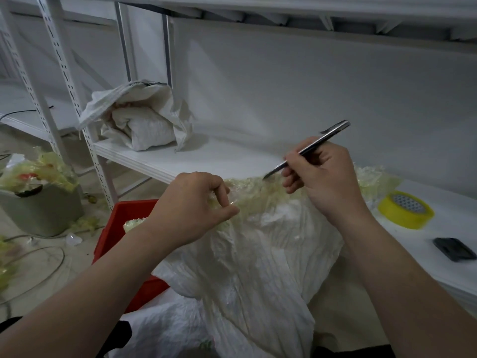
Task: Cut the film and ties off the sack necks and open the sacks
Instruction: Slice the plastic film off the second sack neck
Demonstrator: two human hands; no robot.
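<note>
Now your left hand (192,206) pinches the yellowish film (258,189) wrapping the neck of the white sack (258,267) that leans on the shelf (206,161). Your right hand (325,182) grips a slim knife (317,144) in curled fingers, tip at the film. A tape roll (405,210) lies right, a red crate (121,228) left.

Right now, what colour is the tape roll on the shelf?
Yellow: the tape roll lies flat on the white shelf, seen in the head view.

A single wide-angle camera is worn on the person's head and looks forward and down. It sits close above the sack (247,254), which fills the lower middle of the view. The white shelf (206,161) crosses just beyond it, with the wall behind. The floor (38,267) shows at the left.
</note>
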